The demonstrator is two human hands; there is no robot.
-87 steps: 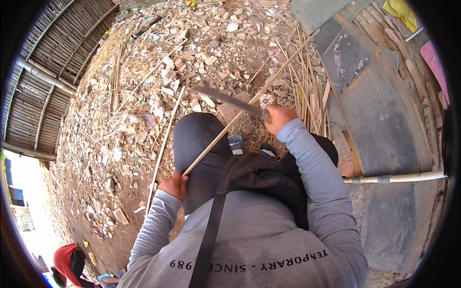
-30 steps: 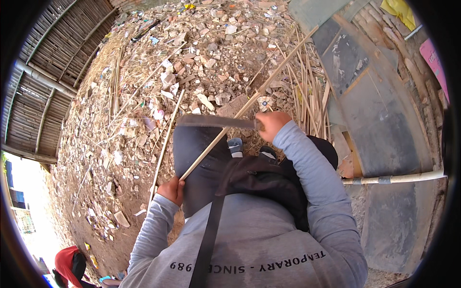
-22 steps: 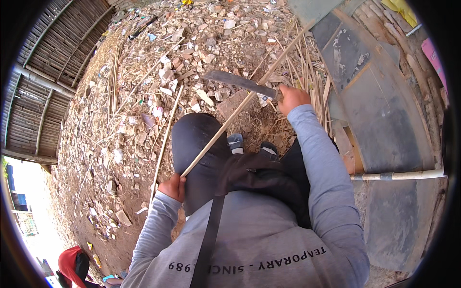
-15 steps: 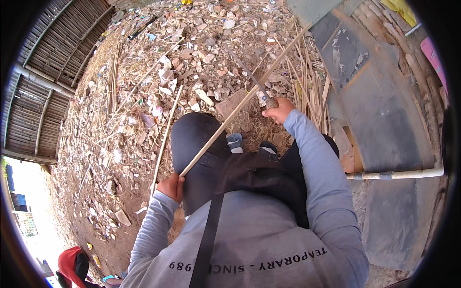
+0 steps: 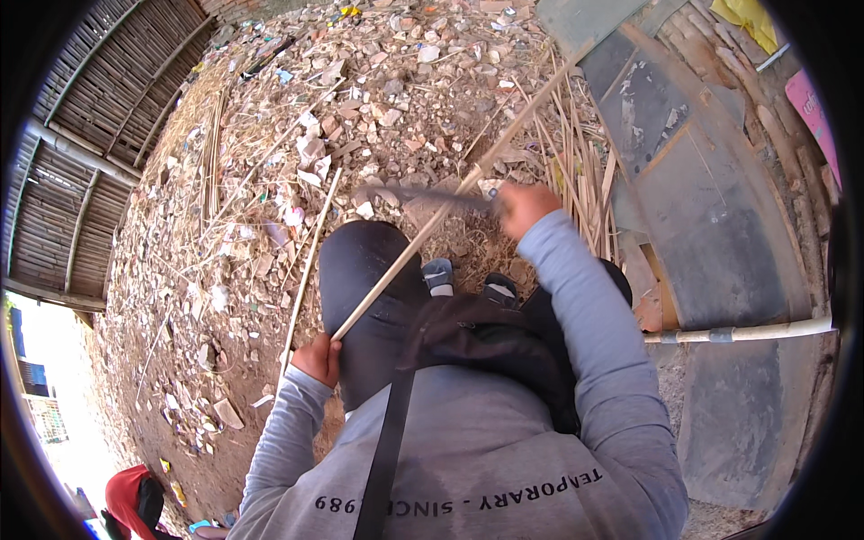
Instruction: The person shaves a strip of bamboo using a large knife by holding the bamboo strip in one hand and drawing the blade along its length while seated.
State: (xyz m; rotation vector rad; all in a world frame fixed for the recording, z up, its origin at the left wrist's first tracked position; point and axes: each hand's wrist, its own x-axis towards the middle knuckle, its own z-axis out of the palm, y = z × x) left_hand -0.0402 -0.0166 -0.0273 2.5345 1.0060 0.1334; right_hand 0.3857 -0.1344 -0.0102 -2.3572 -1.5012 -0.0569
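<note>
- Left hand (image 5: pixel 317 359): fingers closed around the near end of the bamboo strip (image 5: pixel 396 267), beside the outer edge of the left knee (image 5: pixel 358 247).
- Right hand (image 5: pixel 529 211): curled closed around the handle end of the long knife (image 5: pixel 405 194); the grip itself is mostly hidden by the hand.
- Bamboo strip: runs diagonally from the left hand, across the left thigh, up toward the near edge of the grey panels (image 5: pixel 720 243). Whether its far end rests on anything cannot be told.
- Long knife: blade blurred, pointing left, crossing the strip beyond the left knee. Contact between blade and strip cannot be confirmed.
- Second strip (image 5: pixel 310 261): lies on the rubble ground (image 5: pixel 261 342), just beside the left knee, roughly in line with the shin side.
- Bundle of strips (image 5: pixel 580 162): lies at the right edge of the rubble ground, alongside the border of the grey panels.
- Pale pole (image 5: pixel 778 330): lies crosswise over the grey panels, right of the person.
- Black bag (image 5: pixel 490 342): sits in the lap, between the thighs.
- Bamboo wall (image 5: pixel 94 117): stands along the upper-left edge of the rubble ground.
- Person in red (image 5: pixel 126 497): partly visible at the lower-left edge of the rubble ground.
</note>
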